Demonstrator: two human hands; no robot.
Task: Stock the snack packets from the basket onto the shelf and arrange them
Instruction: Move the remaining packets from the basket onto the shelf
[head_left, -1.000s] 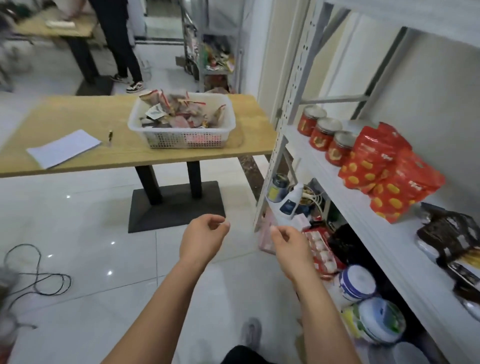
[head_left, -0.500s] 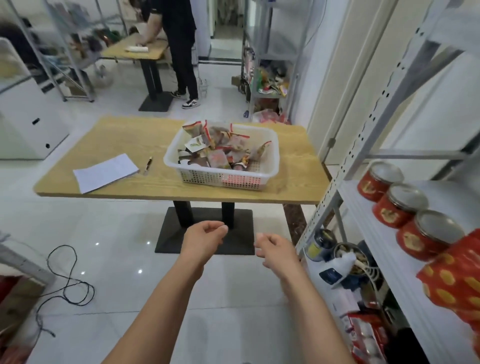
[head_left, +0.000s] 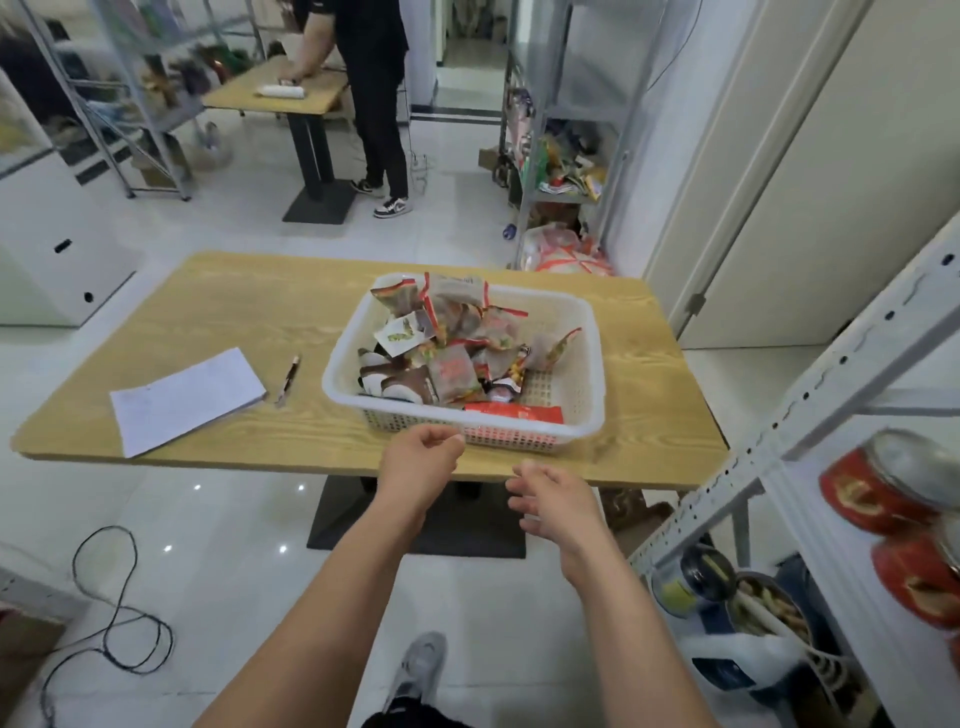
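Left hand (head_left: 421, 457) loosely curled, right hand (head_left: 550, 493) relaxed, both empty; reach over the basket (head_left: 589, 332) rim and lift the top snack packets (head_left: 452, 371) first.

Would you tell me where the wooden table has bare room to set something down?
Widest bare patch: the table behind the paper and pen, left of the basket. A bare strip runs between the basket and the table's right edge. The basket's left side is crowded with snack packets.
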